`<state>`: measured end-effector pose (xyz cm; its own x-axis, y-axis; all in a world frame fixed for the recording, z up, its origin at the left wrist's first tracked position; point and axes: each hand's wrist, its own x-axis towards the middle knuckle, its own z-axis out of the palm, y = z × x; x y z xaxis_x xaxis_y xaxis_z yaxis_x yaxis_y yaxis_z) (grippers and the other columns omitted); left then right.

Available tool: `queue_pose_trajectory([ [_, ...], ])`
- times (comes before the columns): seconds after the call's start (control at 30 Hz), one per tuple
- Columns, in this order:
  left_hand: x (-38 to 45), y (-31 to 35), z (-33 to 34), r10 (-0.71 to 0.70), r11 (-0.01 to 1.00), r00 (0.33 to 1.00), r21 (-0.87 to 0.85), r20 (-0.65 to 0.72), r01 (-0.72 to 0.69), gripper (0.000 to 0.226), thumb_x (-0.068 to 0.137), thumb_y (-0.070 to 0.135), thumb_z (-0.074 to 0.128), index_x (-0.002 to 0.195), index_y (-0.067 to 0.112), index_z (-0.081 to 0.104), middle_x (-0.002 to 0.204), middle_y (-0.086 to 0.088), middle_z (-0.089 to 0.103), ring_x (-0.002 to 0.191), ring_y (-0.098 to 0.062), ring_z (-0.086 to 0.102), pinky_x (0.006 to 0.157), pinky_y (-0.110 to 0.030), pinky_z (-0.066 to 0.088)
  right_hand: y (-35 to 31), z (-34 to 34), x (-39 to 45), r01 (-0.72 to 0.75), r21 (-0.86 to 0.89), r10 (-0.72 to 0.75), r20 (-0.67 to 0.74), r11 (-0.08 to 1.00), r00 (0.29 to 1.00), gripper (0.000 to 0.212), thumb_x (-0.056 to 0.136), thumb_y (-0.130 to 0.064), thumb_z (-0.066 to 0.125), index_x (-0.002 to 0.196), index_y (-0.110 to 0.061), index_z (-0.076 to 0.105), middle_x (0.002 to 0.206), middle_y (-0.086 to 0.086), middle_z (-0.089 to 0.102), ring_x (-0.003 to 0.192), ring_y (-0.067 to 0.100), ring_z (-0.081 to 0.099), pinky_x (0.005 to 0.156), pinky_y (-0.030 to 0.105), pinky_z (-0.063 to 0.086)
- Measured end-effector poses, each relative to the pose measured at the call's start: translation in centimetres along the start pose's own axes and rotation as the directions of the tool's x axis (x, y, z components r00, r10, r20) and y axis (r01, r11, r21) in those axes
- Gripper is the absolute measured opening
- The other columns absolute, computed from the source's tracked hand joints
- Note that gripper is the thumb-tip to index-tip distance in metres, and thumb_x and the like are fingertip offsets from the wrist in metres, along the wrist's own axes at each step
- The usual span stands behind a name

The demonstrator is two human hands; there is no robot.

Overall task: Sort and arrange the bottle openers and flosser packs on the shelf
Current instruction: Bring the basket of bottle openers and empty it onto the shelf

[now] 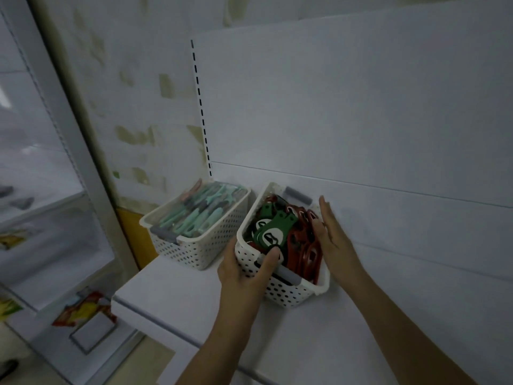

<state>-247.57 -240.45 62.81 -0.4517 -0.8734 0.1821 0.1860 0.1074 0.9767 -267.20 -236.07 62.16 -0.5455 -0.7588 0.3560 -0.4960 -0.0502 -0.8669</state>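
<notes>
Left hand (pixel 244 269) gripping near corner of opener basket (pixel 280 290); right hand (pixel 331 237) flat, open against far side; basket's long axis running away, flosser basket (pixel 194 245) lying left.

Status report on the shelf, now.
Left hand grips the opener basket at its near-left corner. Right hand flat, open against its right side. Flosser basket beside it, left. Nothing in the way.

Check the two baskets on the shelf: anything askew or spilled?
Nothing spilled. The bottle-opener basket sits skewed, not parallel to the flosser basket beside it. The left hand grips its near rim; the right hand lies flat against its right side.
</notes>
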Motion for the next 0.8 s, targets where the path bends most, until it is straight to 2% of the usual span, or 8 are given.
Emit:
queue_pose_trajectory([
  [0.13,0.0,0.4,0.4,0.096,0.992,0.995,0.079,0.033,-0.099,0.065,0.068,0.049,0.085,0.122,0.054,0.049,0.122,0.027,0.060,0.113,0.002,0.060,0.094,-0.043,0.055,0.9,-0.6,-0.3,-0.022,-0.122,0.027,0.038,0.992,0.999,0.063,0.091,-0.058,0.031,0.150,-0.039,0.018,0.154,-0.019,0.020,0.145,0.002,0.011,0.116,0.023,0.003],
  [0.23,-0.4,-0.1,1.4,0.108,0.980,0.994,0.169,-0.015,-0.104,0.103,0.049,0.071,0.084,0.134,0.050,0.028,0.136,0.019,0.045,0.128,-0.007,0.049,0.103,-0.041,0.050,1.5,-0.7,-1.3,-0.053,-0.112,0.059,0.048,0.992,0.997,0.056,0.094,-0.055,0.032,0.147,-0.044,0.015,0.147,-0.019,0.029,0.134,0.001,0.029,0.110,0.019,0.019],
  [0.3,-1.0,-0.4,2.3,0.117,0.979,0.992,0.172,-0.041,-0.108,0.123,0.045,0.072,0.084,0.142,0.051,0.012,0.145,0.013,0.037,0.133,-0.010,0.044,0.107,-0.039,0.046,1.6,-0.6,-1.5,-0.135,0.036,0.135,0.011,0.990,0.991,0.052,0.094,-0.058,0.035,0.144,-0.046,0.026,0.142,-0.018,0.037,0.127,0.002,0.040,0.107,0.022,0.031],
  [0.4,-2.0,-0.7,3.8,0.113,0.985,0.990,0.139,-0.087,-0.100,0.124,0.052,0.057,0.083,0.150,0.039,0.009,0.143,0.016,0.037,0.132,-0.006,0.043,0.105,-0.031,0.045,0.8,-0.3,-1.1,-0.359,0.569,0.435,0.002,0.740,0.900,0.066,0.086,-0.077,0.032,0.131,-0.035,0.056,0.131,0.002,0.061,0.116,0.018,0.060,0.103,0.041,0.046],
  [0.47,-2.5,-1.2,4.8,0.139,0.978,0.985,0.169,-0.100,-0.121,0.115,0.055,0.053,0.085,0.147,0.035,0.018,0.141,0.018,0.038,0.132,-0.004,0.042,0.105,-0.030,0.045,0.3,-0.1,-1.4,-0.380,0.749,0.505,0.071,0.542,0.860,0.072,0.086,-0.077,0.032,0.122,-0.024,0.064,0.118,0.010,0.068,0.109,0.027,0.064,0.097,0.047,0.050],
  [0.6,-4.0,-2.7,6.9,0.215,0.957,0.970,0.224,-0.116,-0.185,0.114,0.056,0.044,0.091,0.146,0.030,0.022,0.139,0.020,0.033,0.128,0.009,0.035,0.104,-0.018,0.037,0.4,0.4,-2.6,-0.373,0.866,0.555,0.140,0.334,0.820,0.070,0.085,-0.076,0.033,0.114,-0.023,0.067,0.114,0.011,0.070,0.109,0.030,0.063,0.083,0.043,0.052],
  [0.7,-4.6,-3.1,7.4,0.232,0.961,0.963,0.188,-0.135,-0.205,0.118,0.052,0.054,0.089,0.145,0.040,0.020,0.136,0.027,0.030,0.124,0.024,0.028,0.099,-0.009,0.032,1.1,-0.2,-2.7,-0.332,0.917,0.535,0.170,0.221,0.828,0.069,0.085,-0.075,0.034,0.110,-0.021,0.069,0.114,0.014,0.069,0.112,0.032,0.061,0.083,0.043,0.050],
  [0.8,-4.3,-3.7,7.3,0.220,0.962,0.966,0.195,-0.139,-0.191,0.122,0.047,0.063,0.083,0.147,0.043,0.016,0.135,0.030,0.028,0.129,0.017,0.029,0.108,-0.024,0.036,1.6,-0.6,-2.8,-0.299,0.934,0.555,0.146,0.197,0.819,0.067,0.086,-0.072,0.038,0.112,-0.018,0.068,0.113,0.015,0.070,0.111,0.033,0.060,0.087,0.043,0.049],
])
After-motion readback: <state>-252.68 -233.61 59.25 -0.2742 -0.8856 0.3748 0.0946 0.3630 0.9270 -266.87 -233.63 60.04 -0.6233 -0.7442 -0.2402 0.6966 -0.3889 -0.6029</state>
